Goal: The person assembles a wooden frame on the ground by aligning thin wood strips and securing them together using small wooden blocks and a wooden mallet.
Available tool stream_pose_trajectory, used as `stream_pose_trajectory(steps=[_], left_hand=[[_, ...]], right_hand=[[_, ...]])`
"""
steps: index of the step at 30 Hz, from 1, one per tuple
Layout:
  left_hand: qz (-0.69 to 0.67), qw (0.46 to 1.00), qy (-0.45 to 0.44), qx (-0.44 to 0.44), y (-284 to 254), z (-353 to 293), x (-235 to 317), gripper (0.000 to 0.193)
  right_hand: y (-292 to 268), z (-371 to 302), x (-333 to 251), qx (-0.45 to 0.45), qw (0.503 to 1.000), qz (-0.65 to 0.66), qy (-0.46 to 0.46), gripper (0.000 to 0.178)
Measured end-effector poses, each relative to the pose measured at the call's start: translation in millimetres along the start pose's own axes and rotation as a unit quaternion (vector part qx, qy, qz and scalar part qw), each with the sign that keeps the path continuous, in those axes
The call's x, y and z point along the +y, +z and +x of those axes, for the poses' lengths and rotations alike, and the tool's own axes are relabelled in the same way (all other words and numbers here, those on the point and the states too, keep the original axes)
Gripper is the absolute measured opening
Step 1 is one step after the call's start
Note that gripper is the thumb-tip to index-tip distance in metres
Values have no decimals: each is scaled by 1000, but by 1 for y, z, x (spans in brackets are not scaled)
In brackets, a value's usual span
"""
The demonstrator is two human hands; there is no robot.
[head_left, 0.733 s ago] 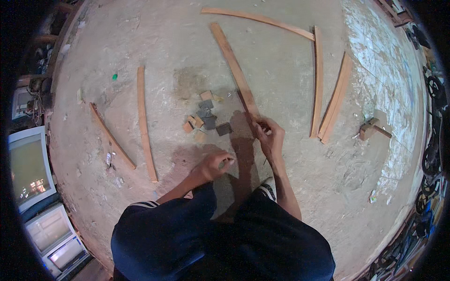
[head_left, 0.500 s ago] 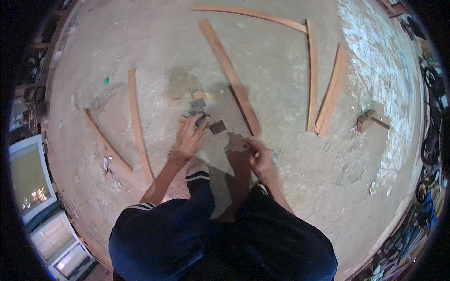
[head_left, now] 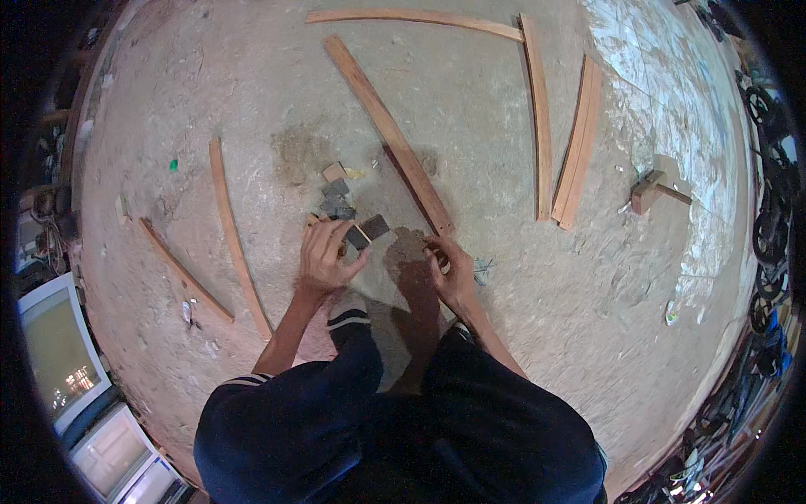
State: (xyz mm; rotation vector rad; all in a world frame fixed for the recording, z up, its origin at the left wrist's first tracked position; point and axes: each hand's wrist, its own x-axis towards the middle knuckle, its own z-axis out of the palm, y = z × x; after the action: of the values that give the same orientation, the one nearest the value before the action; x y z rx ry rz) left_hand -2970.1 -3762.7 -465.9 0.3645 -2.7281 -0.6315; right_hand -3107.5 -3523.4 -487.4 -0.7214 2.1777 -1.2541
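Observation:
My left hand [head_left: 324,259] is curved around the near end of a small dark block [head_left: 358,238], with the thumb on the near side. The block's pale edge meets a second dark block [head_left: 374,226] lying just beyond it. More small dark pieces [head_left: 337,201] and a light wooden block [head_left: 334,171] lie past my fingertips. My right hand [head_left: 452,270] hovers over the floor, thumb and fingers pinched together; whatever is between them is too small to make out. Beside it lies a little heap of thin, nail-like bits [head_left: 482,270].
A long wooden strip [head_left: 388,133] ends just beyond my right hand. Other strips lie left [head_left: 231,227], far [head_left: 411,16] and right [head_left: 539,126]. A wooden-looking mallet [head_left: 651,193] rests at the right. Framed panels [head_left: 63,344] stand along the left edge; clutter lines the right.
My left hand has drawn back toward me, and a dark block has come nearer with it, now against the other block. My right hand stays pinched, slightly shifted. The whole view has shifted a little.

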Motion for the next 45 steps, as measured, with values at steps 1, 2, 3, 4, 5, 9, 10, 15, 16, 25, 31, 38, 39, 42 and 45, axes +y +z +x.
stream_pose_trajectory(steps=[1, 2, 3, 4, 5, 9, 10, 15, 16, 25, 31, 38, 39, 42, 45], left_hand=[[-34, 999, -2, 9, -2, 1, 10, 62], [-32, 999, -4, 12, -4, -2, 19, 62], [-82, 997, -13, 1, -1, -7, 27, 63], [-131, 991, -22, -9, 1, -12, 36, 63], [-161, 987, -13, -9, 3, -13, 45, 63], [-185, 983, 7, 5, 17, -26, 62, 62], [-187, 982, 1, 11, 21, -30, 60, 63], [-166, 986, 23, 12, 19, -35, 57, 67], [-174, 984, 26, 6, 23, -37, 57, 69], [-59, 974, 166, -140, 32, 48, 36, 73], [155, 925, 303, -169, 74, 127, -1, 59], [234, 875, 363, -217, 69, 150, 2, 54], [232, 874, 367, -216, 66, 149, 3, 54], [230, 883, 348, -212, 58, 143, 4, 54], [230, 908, 268, -225, 59, 140, 0, 58]], right_hand=[[0, 0, -2, -8, 997, 56, 49, 30], [-1, 1, -8, -18, 989, 113, 96, 30], [-1, 0, -13, -21, 989, 112, 96, 30], [-2, 0, -19, -94, 961, 201, 166, 32], [-3, 0, -24, -163, 915, 287, 232, 34], [11, -15, -21, -140, 945, 256, 146, 36], [13, -19, -18, -136, 946, 252, 148, 36], [12, -21, -24, -153, 905, 354, 179, 34], [8, -21, -22, -151, 906, 353, 180, 34], [-37, -18, 15, 52, 931, 289, 216, 31], [-72, -16, -1, 185, 917, 280, 216, 39], [-67, -24, 25, 196, 922, 284, 174, 45], [-65, -25, 26, 197, 924, 284, 164, 43], [-59, -23, 25, 193, 934, 257, 155, 44], [-57, -18, 23, 194, 962, 159, 108, 45]])
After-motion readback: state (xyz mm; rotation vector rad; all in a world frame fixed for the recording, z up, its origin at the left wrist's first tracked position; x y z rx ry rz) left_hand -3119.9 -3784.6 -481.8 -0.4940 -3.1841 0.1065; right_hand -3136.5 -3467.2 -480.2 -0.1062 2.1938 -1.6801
